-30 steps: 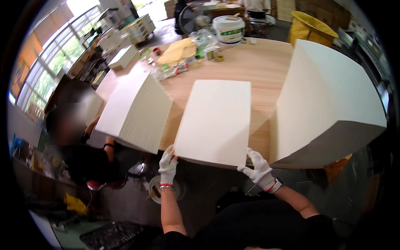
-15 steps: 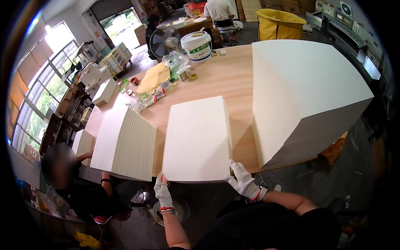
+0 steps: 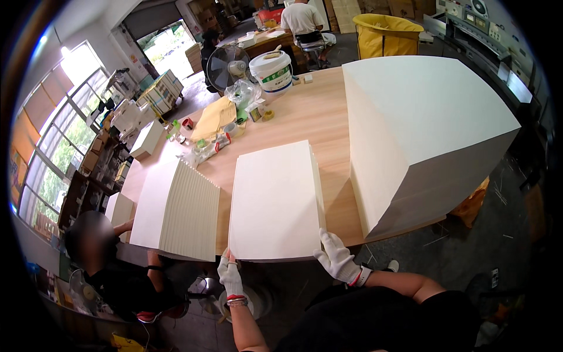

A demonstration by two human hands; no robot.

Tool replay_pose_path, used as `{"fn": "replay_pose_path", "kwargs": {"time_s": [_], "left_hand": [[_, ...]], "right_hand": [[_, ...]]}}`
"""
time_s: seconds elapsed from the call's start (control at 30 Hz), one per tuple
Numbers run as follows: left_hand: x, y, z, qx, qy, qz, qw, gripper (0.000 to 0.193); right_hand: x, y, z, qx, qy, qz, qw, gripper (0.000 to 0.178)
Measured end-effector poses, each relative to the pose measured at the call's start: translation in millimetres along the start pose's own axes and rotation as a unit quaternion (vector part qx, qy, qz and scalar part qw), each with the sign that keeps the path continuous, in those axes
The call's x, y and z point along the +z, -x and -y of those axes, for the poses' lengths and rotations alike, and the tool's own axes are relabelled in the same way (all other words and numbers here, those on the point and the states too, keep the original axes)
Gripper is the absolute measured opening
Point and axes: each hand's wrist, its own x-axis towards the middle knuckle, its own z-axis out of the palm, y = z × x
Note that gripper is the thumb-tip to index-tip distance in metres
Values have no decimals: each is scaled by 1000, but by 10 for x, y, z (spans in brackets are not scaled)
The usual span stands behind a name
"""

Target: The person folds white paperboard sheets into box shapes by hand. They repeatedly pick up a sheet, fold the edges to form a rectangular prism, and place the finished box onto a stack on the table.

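Note:
A stack of white paper sheets (image 3: 272, 205) lies in front of me at the table's near edge. My left hand (image 3: 229, 274), in a white knit glove, holds its near left corner, with the fingertips partly hidden by the stack. At the near right corner my right hand (image 3: 336, 258), also gloved, has its fingers against the side and its thumb by the front edge. To the left stands a taller layered stack of white sheets (image 3: 167, 211). On the right rises a much taller stack of large white sheets (image 3: 434, 117), apart from my right hand.
The wooden table (image 3: 293, 123) also carries a white bucket (image 3: 271, 71), tape rolls, a plastic bag (image 3: 243, 92) and brown paper (image 3: 214, 117). A person (image 3: 111, 264) sits at the near left, an arm by the left stack. Beyond are a fan (image 3: 227, 66) and a yellow bin (image 3: 387, 36).
The view has shifted slightly, so the table and stacks sit a little differently in the picture. Both my hands remain at the near corners of the middle stack.

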Motion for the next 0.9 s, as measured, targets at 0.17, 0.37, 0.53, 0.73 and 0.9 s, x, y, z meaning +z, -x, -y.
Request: {"fn": "replay_pose_path", "kwargs": {"time_s": [0.17, 0.37, 0.53, 0.73, 0.9], "left_hand": [[57, -26, 183, 38, 71, -14, 997, 40], [-165, -344, 833, -12, -20, -181, 983, 40], [122, -391, -331, 232, 27, -122, 965, 45], [983, 299, -2614, 494, -53, 52, 866, 25], [2066, 921, -4237, 721, -163, 238, 630, 34]], "right_hand": [[-88, -12, -88, 30, -110, 16, 993, 50], [-671, 105, -302, 86, -238, 193, 948, 37], [-2398, -182, 187, 89, -206, 275, 935, 22], [-4237, -285, 94, -298, -105, -312, 896, 22], [-4940, -644, -151, -107, 238, -438, 860, 22]]}}
